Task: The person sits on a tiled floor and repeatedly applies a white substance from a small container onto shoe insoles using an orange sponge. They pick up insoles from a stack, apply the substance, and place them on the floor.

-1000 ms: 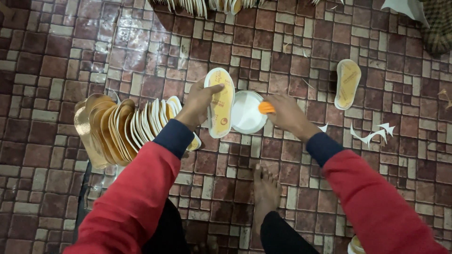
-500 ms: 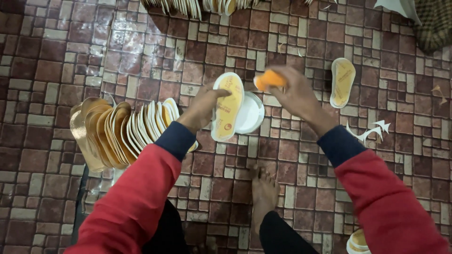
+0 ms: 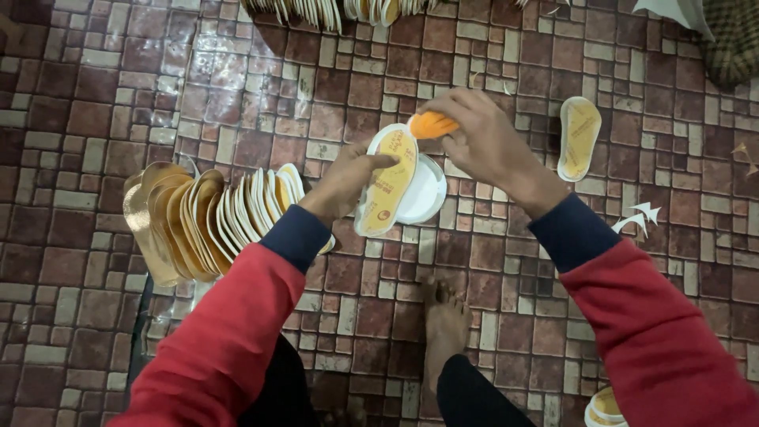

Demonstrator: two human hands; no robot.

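My left hand [image 3: 345,180] grips a yellow shoe insole with a white rim [image 3: 389,190], tilted upright over a round white dish [image 3: 425,194] on the tiled floor. My right hand [image 3: 482,141] pinches a small orange sponge-like piece [image 3: 432,125] against the insole's top end. A row of several gold and white insoles [image 3: 204,217] stands on edge just left of my left forearm.
A single yellow insole [image 3: 579,136] lies flat on the brick-pattern floor at the right, with white paper scraps [image 3: 639,217] below it. More insoles [image 3: 332,9] line the top edge. My bare foot [image 3: 445,324] rests below the dish. A white container [image 3: 607,407] peeks in at bottom right.
My right hand lifted the orange piece from the white dish up to the top end of the insole. The left hand kept holding the insole.
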